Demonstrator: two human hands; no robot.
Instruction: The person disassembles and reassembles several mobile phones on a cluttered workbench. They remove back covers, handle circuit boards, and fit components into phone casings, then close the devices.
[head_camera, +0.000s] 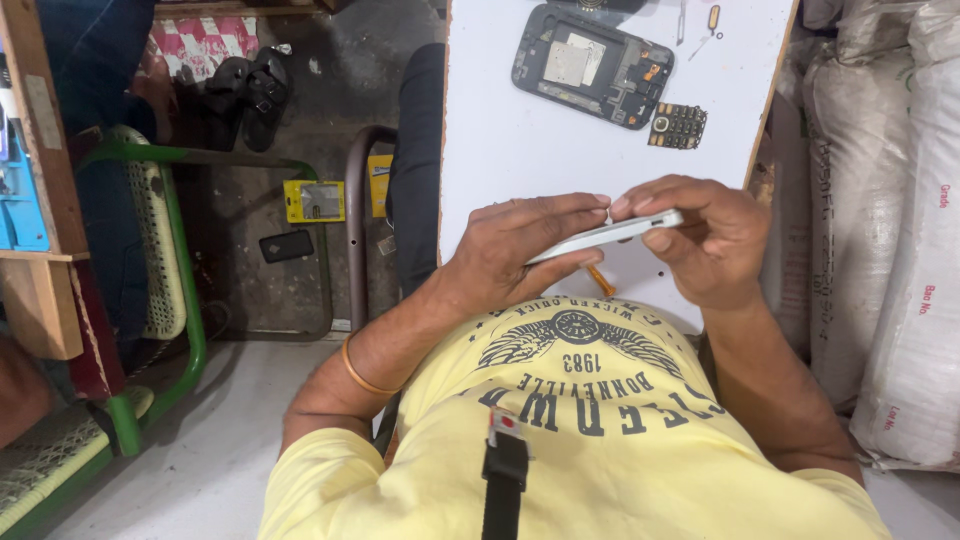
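Note:
My left hand (525, 250) and my right hand (700, 235) both grip a slim white phone body (610, 233), held edge-on just above the near end of a white board (520, 140). The fingertips of both hands meet over its top edge. An orange-handled tool (600, 280) lies on the board under the phone, mostly hidden. Farther up the board rest an opened dark phone frame with exposed circuit parts (590, 65) and a small black keypad with yellow keys (678, 126).
Small tools (700, 25) lie at the board's far end. White sacks (890, 230) stack on the right. On the left stand a green-framed chair (160, 250) and a wooden shelf (40, 180). Sandals (245, 95), a yellow packet (313, 201) and a black phone (286, 245) lie on the floor.

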